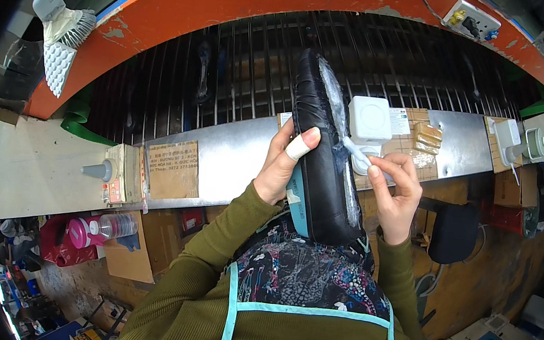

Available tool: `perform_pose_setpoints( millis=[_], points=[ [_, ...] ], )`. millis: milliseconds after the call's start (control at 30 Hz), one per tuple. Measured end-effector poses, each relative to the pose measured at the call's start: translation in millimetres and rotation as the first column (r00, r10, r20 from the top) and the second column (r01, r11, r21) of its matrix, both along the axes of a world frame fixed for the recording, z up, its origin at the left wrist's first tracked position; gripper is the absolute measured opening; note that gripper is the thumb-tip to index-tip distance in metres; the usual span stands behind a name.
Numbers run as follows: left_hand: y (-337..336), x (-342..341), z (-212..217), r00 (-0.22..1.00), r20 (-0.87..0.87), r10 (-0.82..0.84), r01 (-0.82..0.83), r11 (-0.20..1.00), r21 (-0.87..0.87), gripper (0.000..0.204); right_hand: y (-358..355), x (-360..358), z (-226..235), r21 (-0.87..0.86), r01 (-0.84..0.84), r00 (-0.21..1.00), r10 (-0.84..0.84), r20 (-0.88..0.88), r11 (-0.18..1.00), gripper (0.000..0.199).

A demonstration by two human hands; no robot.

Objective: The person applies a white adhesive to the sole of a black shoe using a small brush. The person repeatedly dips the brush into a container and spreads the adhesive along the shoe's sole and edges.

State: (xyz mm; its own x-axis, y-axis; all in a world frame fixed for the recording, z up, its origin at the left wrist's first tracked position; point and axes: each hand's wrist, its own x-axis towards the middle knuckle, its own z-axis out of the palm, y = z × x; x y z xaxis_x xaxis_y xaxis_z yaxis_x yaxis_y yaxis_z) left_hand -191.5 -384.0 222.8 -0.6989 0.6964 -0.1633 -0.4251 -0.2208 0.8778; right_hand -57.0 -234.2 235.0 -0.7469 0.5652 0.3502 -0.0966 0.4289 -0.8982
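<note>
One orange beam point(167, 28) is being seen across the top, and one rack point(257, 66) of many dark bars is being spanned by it. One bench point(235, 162), topped partly with metal, is being viewed in front of the rack. One green top point(199, 317) is being worn under one flowered apron point(312, 284) with teal edging. One black shoe point(322, 200), on one teal last point(295, 200), is being held up between apron and rack, its wrinkled toe being pointed away from the wearer and its white-smeared side being turned rightward. Two hands are being used: the shoe's left side is being gripped by the left hand point(276, 170), closed around it, while one brush is being pinched between thumb and fingers by the right hand point(397, 192), nearly closed. One cardboard sheet point(173, 175) is being supported by the bench at the left. One white tub point(369, 119) is being kept just beyond the right hand. One socket point(472, 20) is being borne by the beam, upper right. The shoe's smeared side is being touched by the white brush point(356, 150). One white wrap point(298, 147) is being worn on the left thumb
</note>
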Motion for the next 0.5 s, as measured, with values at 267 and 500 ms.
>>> perform_pose_setpoints(
  millis=[267, 500],
  points=[
    [-6, -6, 0, 0.999, -0.039, -0.011, 0.011, 1.0, 0.007, 0.066, 2, -18, 9, 0.327, 0.106, 0.994, -0.093, -0.055, 0.939, 0.017],
    [-9, -13, -1, 0.996, -0.09, 0.001, 0.0, 1.0, 0.006, 0.066, 11, -26, 11, 0.347, -0.001, 0.998, 0.023, -0.059, 0.938, 0.015]
  ],
)
